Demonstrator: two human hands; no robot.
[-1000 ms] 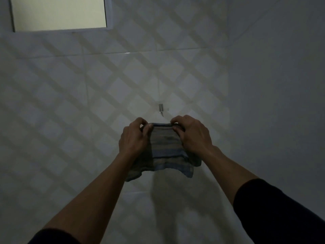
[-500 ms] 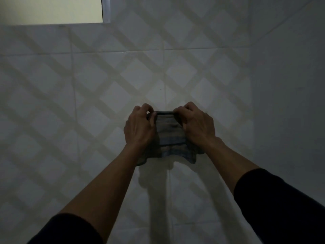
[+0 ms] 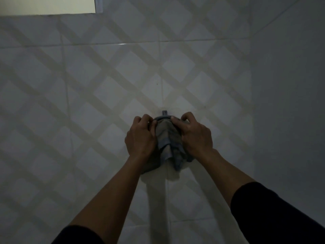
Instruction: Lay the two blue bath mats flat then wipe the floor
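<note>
Against the glossy diamond-patterned tile wall [image 3: 105,106], both hands' fingers [image 3: 173,118] pinch a limp striped cloth [image 3: 167,140].

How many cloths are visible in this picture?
1. A striped cloth hangs against the tiled wall, pinched at its top edge by the left hand and right hand. Others may be outside the view.

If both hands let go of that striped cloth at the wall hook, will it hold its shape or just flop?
Probably flop: the cloth bunches into folds and sags below both hands. It looks light, since the left hand and right hand pinch it by fingertips only. Its top edge sits at the hook; whether it is caught there cannot be told.
</note>
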